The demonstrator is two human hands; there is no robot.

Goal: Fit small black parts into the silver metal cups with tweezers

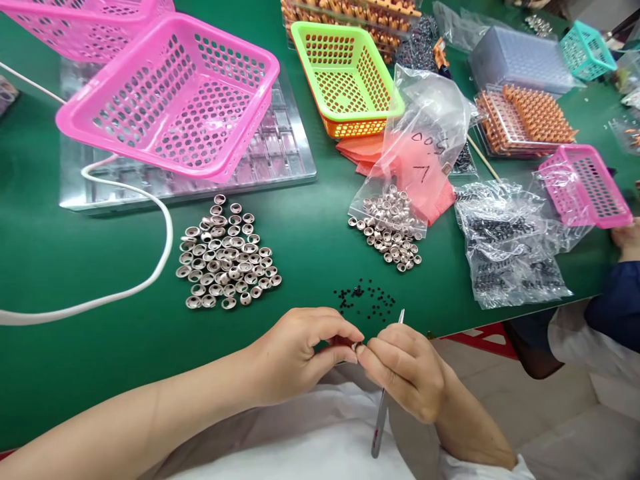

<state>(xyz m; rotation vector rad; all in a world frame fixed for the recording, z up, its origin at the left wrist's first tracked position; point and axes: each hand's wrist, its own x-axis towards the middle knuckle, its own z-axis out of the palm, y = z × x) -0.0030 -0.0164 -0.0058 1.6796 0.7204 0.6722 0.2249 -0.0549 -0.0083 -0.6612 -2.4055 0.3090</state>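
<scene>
Between the thumb and forefinger of my left hand (305, 347) is a small metal ring-shaped part (357, 346), mostly covered by fingertips. My right hand (407, 367) is closed round a pair of tweezers (381, 427), tips up and away from me. Its thumb and forefinger also meet the small part. Just beyond my hands lie tiny black pieces (373, 303), scattered on the green table (300, 260). To the left is a loose pile of metal ring-shaped parts (227, 257). More of these parts (395, 227) spill from a clear plastic bag (425, 133) ahead.
A pink basket (250, 60) rests on a metal tray (295, 153), with a white cable (167, 233) alongside. Behind the bag is a green basket (320, 87). Bags of black parts (510, 247) and another pink basket (583, 177) lie right, near another person's arm (617, 293).
</scene>
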